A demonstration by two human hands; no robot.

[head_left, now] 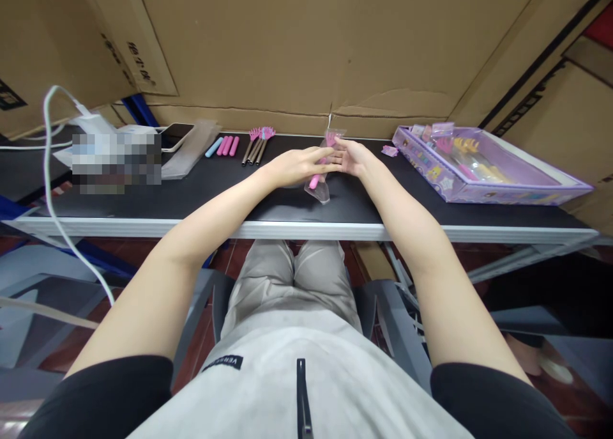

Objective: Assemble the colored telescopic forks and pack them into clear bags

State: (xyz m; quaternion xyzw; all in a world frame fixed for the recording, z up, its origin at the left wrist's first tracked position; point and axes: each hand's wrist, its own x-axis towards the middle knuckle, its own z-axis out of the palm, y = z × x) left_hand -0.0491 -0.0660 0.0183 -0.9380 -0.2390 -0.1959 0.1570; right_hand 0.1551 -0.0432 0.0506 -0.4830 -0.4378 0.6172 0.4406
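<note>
Both my hands meet over the middle of the black table [191, 196]. My left hand [297, 164] and my right hand [352, 156] together grip a small clear plastic bag [322, 188] with a pink toy comb [316, 180] inside it. The comb's pink head sticks up near the bag's top, between my fingertips. Fingers of both hands are closed on the bag.
Several pink and blue sticks [224, 146] and pink-headed toy brushes [258, 144] lie at the back left beside clear bags [191, 148]. A purple toy box [483, 167] sits at the right. A white cable [48, 170] hangs at the left; cardboard [311, 43] stands behind.
</note>
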